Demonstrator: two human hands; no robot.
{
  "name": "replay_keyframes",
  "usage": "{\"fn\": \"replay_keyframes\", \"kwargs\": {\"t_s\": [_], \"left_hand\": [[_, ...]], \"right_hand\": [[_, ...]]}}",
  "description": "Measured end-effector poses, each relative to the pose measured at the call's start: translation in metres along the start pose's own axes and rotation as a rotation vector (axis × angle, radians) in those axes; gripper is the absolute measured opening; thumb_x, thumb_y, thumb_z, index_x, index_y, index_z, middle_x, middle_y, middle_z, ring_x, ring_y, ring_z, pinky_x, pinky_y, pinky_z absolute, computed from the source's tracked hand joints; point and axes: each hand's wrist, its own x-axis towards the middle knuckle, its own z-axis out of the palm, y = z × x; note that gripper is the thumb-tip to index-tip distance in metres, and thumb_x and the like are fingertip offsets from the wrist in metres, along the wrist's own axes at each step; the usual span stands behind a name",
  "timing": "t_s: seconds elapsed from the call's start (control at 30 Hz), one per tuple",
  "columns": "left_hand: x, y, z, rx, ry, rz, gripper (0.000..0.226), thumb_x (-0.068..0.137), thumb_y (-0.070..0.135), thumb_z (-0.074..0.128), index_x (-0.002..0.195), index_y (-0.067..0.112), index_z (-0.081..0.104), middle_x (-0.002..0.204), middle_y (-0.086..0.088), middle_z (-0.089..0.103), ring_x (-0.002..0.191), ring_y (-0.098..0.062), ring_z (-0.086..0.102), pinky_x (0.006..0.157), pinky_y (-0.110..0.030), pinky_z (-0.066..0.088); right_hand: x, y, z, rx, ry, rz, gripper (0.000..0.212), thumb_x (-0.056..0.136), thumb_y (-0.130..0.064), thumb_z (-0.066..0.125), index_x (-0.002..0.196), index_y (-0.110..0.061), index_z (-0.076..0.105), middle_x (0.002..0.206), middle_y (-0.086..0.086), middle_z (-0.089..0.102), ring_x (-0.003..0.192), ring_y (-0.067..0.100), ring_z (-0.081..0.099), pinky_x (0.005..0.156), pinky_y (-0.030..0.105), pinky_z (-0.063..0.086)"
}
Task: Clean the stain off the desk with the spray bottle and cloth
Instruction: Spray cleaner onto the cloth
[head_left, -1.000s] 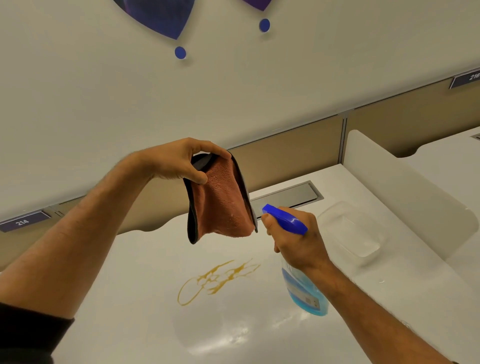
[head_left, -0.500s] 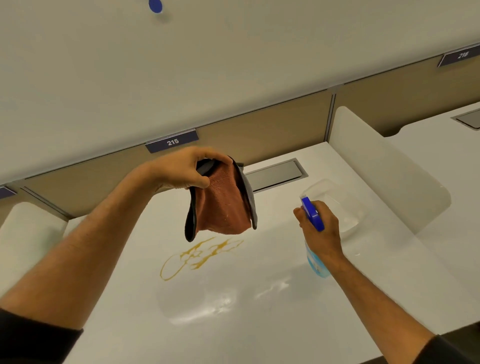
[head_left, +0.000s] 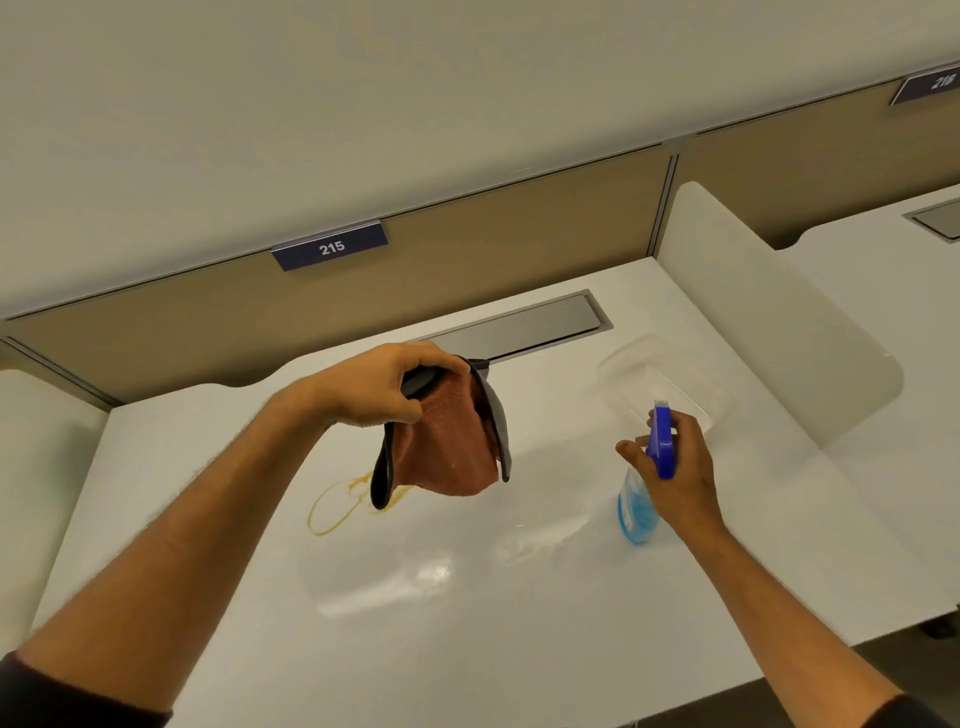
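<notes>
A yellow-brown squiggly stain (head_left: 332, 512) marks the white desk (head_left: 467, 623) left of centre. My left hand (head_left: 384, 387) pinches an orange cloth with a dark grey edge (head_left: 447, 452), which hangs in the air above the stain and hides its right part. My right hand (head_left: 675, 473) wraps the neck of a spray bottle (head_left: 636, 512) with a blue trigger head and blue liquid, held upright at the right with its base at the desk; whether it touches I cannot tell.
A clear plastic tray (head_left: 670, 374) lies behind the bottle. A grey cable flap (head_left: 524, 327) is set into the desk's back. White side dividers (head_left: 769, 322) bound the desk; a tan partition carries a label reading 215 (head_left: 330, 247).
My right hand has carried the bottle rightward and down, turning its nozzle away from the cloth. The cloth has dropped a little lower over the stain. My view has tilted downward.
</notes>
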Motion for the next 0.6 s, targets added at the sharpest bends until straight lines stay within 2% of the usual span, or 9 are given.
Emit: {"fn": "replay_keyframes", "kwargs": {"t_s": [0.13,0.2,0.27,0.33,0.37,0.4,0.47,0.53,0.6], "left_hand": [[-0.007,-0.009,-0.001,0.038,-0.002,0.013,0.073,0.07,0.012,0.057,0.137,0.039,0.058,0.131,0.01,0.058,0.118,-0.018,0.056,0.096,-0.041,0.055],[-0.009,-0.013,-0.003,0.059,0.002,0.025,0.072,0.073,0.007,0.059,0.138,0.039,0.058,0.13,0.009,0.058,0.116,-0.018,0.055,0.095,-0.043,0.055],[-0.012,-0.017,-0.005,0.068,0.016,0.038,0.072,0.077,0.001,0.06,0.138,0.038,0.058,0.129,0.009,0.058,0.116,-0.019,0.055,0.094,-0.042,0.055],[-0.016,-0.022,-0.007,0.076,0.029,0.05,0.072,0.078,-0.001,0.059,0.138,0.038,0.059,0.128,0.011,0.058,0.115,-0.018,0.055,0.093,-0.039,0.055],[-0.018,-0.025,-0.008,0.08,0.032,0.055,0.071,0.078,-0.002,0.058,0.138,0.037,0.059,0.128,0.012,0.058,0.114,-0.017,0.055,0.09,-0.035,0.054],[-0.019,-0.028,-0.009,0.082,0.032,0.06,0.071,0.078,-0.002,0.058,0.138,0.037,0.059,0.127,0.012,0.058,0.114,-0.017,0.055,0.088,-0.031,0.053],[-0.021,-0.033,-0.009,0.08,0.019,0.07,0.07,0.08,-0.004,0.057,0.138,0.036,0.06,0.126,0.013,0.058,0.113,-0.018,0.055,0.084,-0.026,0.049],[-0.022,-0.035,-0.008,0.077,0.002,0.082,0.071,0.08,-0.005,0.056,0.137,0.035,0.061,0.127,0.013,0.058,0.113,-0.018,0.056,0.085,-0.028,0.051],[-0.022,-0.037,-0.005,0.085,-0.008,0.098,0.071,0.078,-0.004,0.056,0.136,0.037,0.061,0.127,0.014,0.059,0.112,-0.019,0.057,0.089,-0.033,0.054]], "right_hand": [[-0.011,0.001,-0.005,-0.043,-0.039,0.032,0.094,0.064,-0.043,0.081,0.142,-0.036,0.03,0.143,-0.006,0.043,0.122,0.013,0.047,0.077,0.016,0.05],[-0.019,-0.003,-0.009,-0.036,-0.046,0.024,0.105,0.06,-0.041,0.083,0.146,-0.041,0.022,0.147,-0.015,0.035,0.129,0.014,0.041,0.083,0.025,0.053],[-0.028,-0.01,-0.014,-0.036,-0.05,0.006,0.112,0.058,-0.039,0.086,0.148,-0.041,0.019,0.152,-0.014,0.03,0.137,0.016,0.035,0.096,0.043,0.052],[-0.035,-0.022,-0.017,-0.179,0.037,-0.089,0.116,0.062,-0.046,0.088,0.152,-0.03,0.016,0.159,-0.003,0.023,0.147,0.018,0.02,0.11,0.059,0.036],[-0.036,-0.031,-0.017,-0.278,0.117,-0.182,0.114,0.067,-0.052,0.083,0.153,-0.023,0.014,0.161,0.002,0.02,0.15,0.02,0.011,0.115,0.061,0.025],[-0.036,-0.043,-0.015,-0.339,0.197,-0.276,0.109,0.07,-0.055,0.075,0.153,-0.017,0.015,0.161,0.007,0.019,0.151,0.021,0.005,0.117,0.062,0.017],[-0.032,-0.077,0.0,-0.316,0.248,-0.395,0.097,0.074,-0.052,0.068,0.15,-0.011,0.025,0.159,0.009,0.026,0.151,0.023,0.005,0.116,0.061,0.018],[-0.025,-0.112,0.03,-0.244,0.125,-0.432,0.083,0.078,-0.046,0.072,0.145,-0.011,0.036,0.154,0.007,0.035,0.15,0.022,0.013,0.116,0.056,0.027],[-0.019,-0.138,0.065,-0.236,-0.109,-0.363,0.078,0.08,-0.044,0.075,0.145,-0.022,0.037,0.154,0.001,0.037,0.147,0.016,0.022,0.115,0.046,0.033]]}}
